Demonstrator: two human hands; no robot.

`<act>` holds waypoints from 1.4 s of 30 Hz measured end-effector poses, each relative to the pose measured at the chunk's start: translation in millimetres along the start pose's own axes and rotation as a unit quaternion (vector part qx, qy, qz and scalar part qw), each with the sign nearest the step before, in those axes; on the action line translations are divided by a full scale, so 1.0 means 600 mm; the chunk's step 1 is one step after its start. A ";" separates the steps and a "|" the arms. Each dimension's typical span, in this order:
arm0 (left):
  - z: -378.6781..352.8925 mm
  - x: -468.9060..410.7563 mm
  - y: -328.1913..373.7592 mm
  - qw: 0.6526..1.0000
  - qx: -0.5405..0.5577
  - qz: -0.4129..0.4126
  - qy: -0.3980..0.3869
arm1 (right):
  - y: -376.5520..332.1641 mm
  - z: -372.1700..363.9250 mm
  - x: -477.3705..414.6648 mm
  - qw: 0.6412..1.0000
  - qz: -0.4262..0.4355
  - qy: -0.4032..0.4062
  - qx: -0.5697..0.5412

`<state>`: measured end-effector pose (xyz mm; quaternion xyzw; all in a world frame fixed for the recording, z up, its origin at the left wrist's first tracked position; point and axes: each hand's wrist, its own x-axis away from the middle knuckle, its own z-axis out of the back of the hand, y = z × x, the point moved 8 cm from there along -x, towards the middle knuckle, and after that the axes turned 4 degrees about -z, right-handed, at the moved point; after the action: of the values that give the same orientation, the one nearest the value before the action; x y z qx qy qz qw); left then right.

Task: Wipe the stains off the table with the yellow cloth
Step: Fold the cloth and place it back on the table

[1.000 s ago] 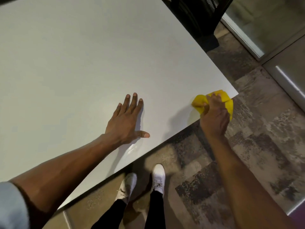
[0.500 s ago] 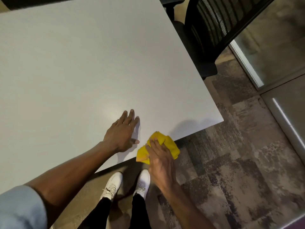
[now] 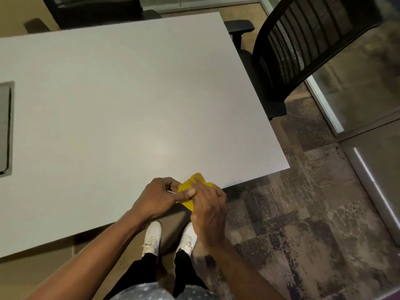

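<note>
The yellow cloth [image 3: 188, 188] is bunched at the near edge of the white table [image 3: 121, 100], partly overhanging it. My left hand [image 3: 159, 198] pinches the cloth's left side between thumb and fingers. My right hand [image 3: 208, 210] lies over its right side, fingers pressing on it, and hides much of the fabric. No stains show on the tabletop from here.
A black mesh office chair [image 3: 303, 46] stands at the table's right side, another dark chair [image 3: 93, 9] at the far side. A recessed grey panel [image 3: 5, 128] is set in the table at the left. Patterned carpet [image 3: 303, 213] and my white shoes [image 3: 152, 237] lie below.
My right hand carried the cloth left along the near edge from the table's corner. My left hand lifted off its flat rest on the table and took hold of the cloth.
</note>
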<state>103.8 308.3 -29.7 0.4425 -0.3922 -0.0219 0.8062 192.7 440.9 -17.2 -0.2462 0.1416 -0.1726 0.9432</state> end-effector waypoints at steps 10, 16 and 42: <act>0.085 0.084 0.013 0.982 0.140 -0.072 0.100 | -0.084 0.051 -0.011 0.978 0.086 -0.006 -0.189; 0.154 0.128 0.036 0.955 0.244 -0.116 0.125 | -0.083 0.074 -0.059 0.942 -0.042 -0.046 -0.330; 0.471 0.207 0.072 0.951 0.076 -0.169 0.247 | -0.290 0.112 -0.272 0.905 -0.024 -0.279 -0.320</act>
<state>-8.1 90.4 163.3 0.5539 -0.1003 -0.0183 0.8263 25.0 391.0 158.1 -0.5764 -0.0858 -0.0652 0.8100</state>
